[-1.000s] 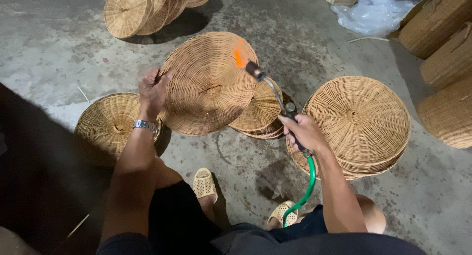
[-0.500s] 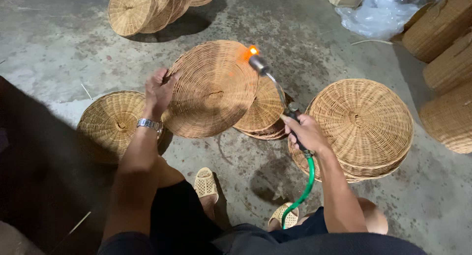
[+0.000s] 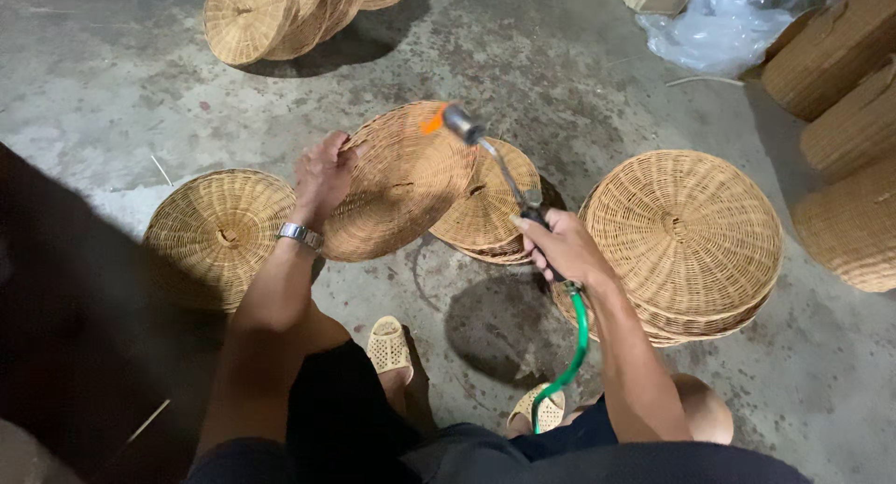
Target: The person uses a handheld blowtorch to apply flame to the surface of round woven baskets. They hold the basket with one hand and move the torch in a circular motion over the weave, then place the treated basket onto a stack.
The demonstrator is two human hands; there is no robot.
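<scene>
My left hand (image 3: 324, 174) grips the left rim of a round woven rattan lid (image 3: 397, 185), held tilted above the floor. A metal watch sits on that wrist. My right hand (image 3: 557, 245) holds the handle of a gas torch (image 3: 490, 153) fed by a green hose (image 3: 571, 353). The torch nozzle is at the lid's upper right edge, and a small orange flame (image 3: 432, 122) licks the weave there. Behind the held lid lies a short stack of similar lids (image 3: 499, 213).
More woven lids lie on the concrete floor: one at the left (image 3: 217, 232), a stack at the right (image 3: 686, 237), another pile at the top (image 3: 280, 13). Woven baskets (image 3: 845, 83) and a clear plastic bag (image 3: 728, 22) stand at the upper right. My sandalled feet (image 3: 390, 346) are below.
The held lid has been turned and shifted, and the torch tip with its flame has moved left along the lid's upper edge. Both hands keep their grip.
</scene>
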